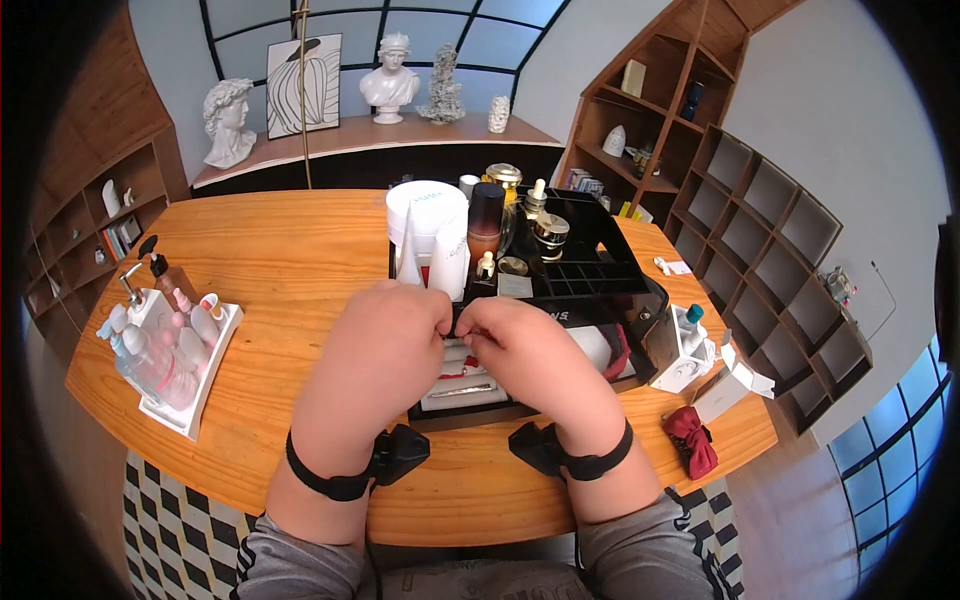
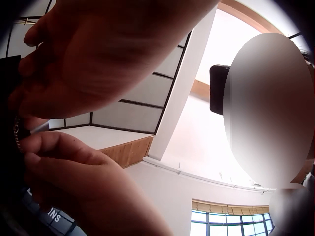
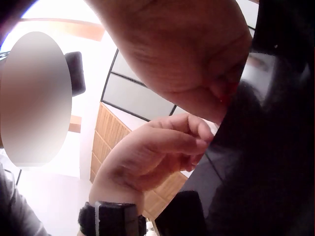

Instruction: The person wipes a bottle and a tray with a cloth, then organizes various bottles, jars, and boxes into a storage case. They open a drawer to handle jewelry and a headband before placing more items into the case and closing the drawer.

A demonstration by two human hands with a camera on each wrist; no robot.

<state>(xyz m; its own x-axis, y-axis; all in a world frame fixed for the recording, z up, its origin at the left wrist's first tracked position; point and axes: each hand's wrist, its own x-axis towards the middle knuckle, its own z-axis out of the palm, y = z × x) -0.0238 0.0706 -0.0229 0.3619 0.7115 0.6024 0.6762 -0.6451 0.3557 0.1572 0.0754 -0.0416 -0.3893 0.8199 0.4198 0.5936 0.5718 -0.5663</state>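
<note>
Both hands meet over the pulled-out drawer (image 1: 520, 410) of a black cosmetics organizer (image 1: 590, 285). My right hand (image 1: 515, 330) pinches a thin chain (image 2: 17, 135) between thumb and forefinger, seen in the left wrist view. My left hand (image 1: 400, 315) is right beside it, its thumb and forefinger brought together at the other end of the chain; in the right wrist view its fingertips (image 3: 201, 142) are partly hidden by the black organizer. Pale padded rolls with a red item (image 1: 470, 365) and a slim silver piece (image 1: 465, 390) lie in the drawer below.
On top of the organizer stand a white tub (image 1: 427, 205), a white tube (image 1: 450, 262), a dark-capped bottle (image 1: 487, 215) and jars. A white tray (image 1: 205, 385) of bottles stands left. At right are a white holder (image 1: 675, 355), an opened box (image 1: 730, 390) and a dark red bow (image 1: 690, 440).
</note>
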